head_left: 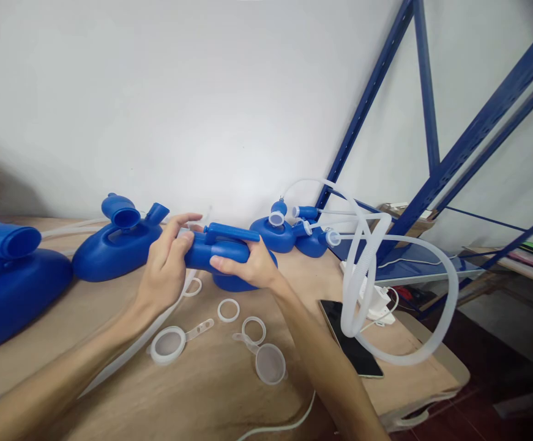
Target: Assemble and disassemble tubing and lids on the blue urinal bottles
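A blue plastic urinal bottle (224, 250) is held between both hands just above the table, tilted so its mouth end points left. My left hand (163, 263) closes around that mouth end, thumb on top and forefinger stretched out behind. Something pale shows by the thumb, too small to name. Around the body beside the handle wraps my right hand (256, 263), its thumb on the near side. On the table below lie a translucent cap with a strap (168, 345), a second cap (270, 364), and white sealing rings, including one (228, 310) in the middle.
More blue bottles stand at the left (114, 251) and far right (275, 236). A coiled translucent hose (452, 294) arches over the table's right side, above a phone (351, 343) and a white power strip (379, 304). Blue shelving (426, 190) rises at the right.
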`<state>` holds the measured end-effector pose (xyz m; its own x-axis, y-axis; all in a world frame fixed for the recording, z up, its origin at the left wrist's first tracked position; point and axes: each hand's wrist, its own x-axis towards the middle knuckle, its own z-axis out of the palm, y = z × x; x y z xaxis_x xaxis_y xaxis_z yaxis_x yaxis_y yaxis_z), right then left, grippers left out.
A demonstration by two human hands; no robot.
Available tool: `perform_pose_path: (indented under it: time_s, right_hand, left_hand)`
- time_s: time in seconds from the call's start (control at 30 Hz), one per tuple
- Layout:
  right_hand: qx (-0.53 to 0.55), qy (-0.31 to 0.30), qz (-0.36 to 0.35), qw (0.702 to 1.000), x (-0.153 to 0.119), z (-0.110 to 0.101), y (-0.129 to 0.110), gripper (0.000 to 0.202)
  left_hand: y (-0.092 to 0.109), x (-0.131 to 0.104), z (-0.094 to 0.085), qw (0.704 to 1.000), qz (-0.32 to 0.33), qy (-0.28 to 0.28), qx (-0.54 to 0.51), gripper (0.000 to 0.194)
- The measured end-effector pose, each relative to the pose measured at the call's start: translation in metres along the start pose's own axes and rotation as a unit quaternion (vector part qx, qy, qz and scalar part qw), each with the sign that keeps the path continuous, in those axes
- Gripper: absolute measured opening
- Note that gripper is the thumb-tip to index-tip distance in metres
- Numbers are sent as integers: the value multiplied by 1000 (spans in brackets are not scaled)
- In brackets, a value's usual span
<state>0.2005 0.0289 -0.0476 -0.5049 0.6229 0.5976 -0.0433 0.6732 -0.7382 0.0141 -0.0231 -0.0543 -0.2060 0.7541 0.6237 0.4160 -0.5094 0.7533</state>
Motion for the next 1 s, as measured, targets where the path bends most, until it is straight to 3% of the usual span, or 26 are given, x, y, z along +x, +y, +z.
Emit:
perform_pose_path:
  time_s: [0.13,0.23,0.3,0.43,0.5,0.63,0.7,1.0]
  right_hand:
    - [117,-83,143,979,-1,-21,-10,64]
    - [184,-120,202,954,-1,-28,-7,75]
    - [170,-96,180,964,1,-27,-3,76]
    - [101,53,96,989,5,-27,-2,99]
    - [68,99,52,991,6,-29,-7,103]
    - [-69,59,-13,996,3,-26,-19,50]
    - [-114,32,-40,992,1,-21,-21,34]
    - [-203,20,-88,975,-5,-14,-18,48]
  left_hand:
    - [0,-14,-2,983,178,-19,37,49]
    - [2,-12,-5,972,223,-31,75,63]
    - [5,-5,-9,966,235,-48,98,64]
    - [12,9,-18,954,253,-82,136,50]
    - [15,10,-20,952,255,-77,151,46]
    - [22,7,-20,946,280,-61,152,37]
    - [27,5,-20,944,293,-45,146,31]
    - [30,1,-18,964,240,-24,113,22]
